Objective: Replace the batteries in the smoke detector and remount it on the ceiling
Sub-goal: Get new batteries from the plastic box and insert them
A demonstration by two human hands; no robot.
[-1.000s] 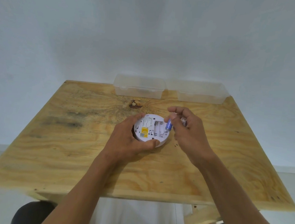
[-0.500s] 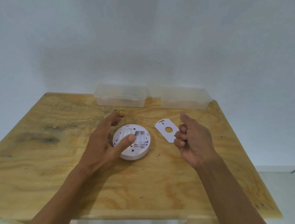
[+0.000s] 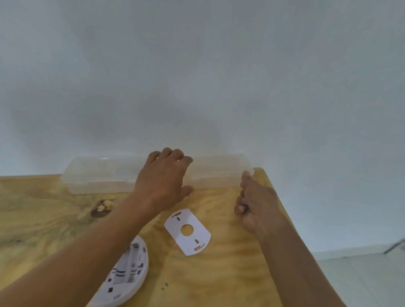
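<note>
Desk: pale plywood top with a dark knot left of the bracket; it meets a plain white wall at its far edge.

Landmark: the white bracket, a flat plate with a round hole in the middle and small slots, lies flat on the desk, touching nothing.

Smoke detector: near side of the bracket and to its left, apart from it. It lies back-side up with the open battery bay facing the camera. The left forearm crosses over its left part and hides it. Whether any battery sits in the bay I cannot tell.

Clear boxes: two see-through plastic boxes stand in a row along the far edge of the desk, beyond the bracket. Left box lies far-left of the bracket; right box lies straight beyond it.

Left hand: beyond the bracket, palm down, over the place where the two boxes meet. Grip spread, fingers curved over the top edge of the boxes, thumb out to the right. Nothing held.

Right hand: right of the bracket and a little beyond it, near the right end of the right box. Grip curled into a loose fist, thumb up. What it encloses, if anything, cannot be seen.
</note>
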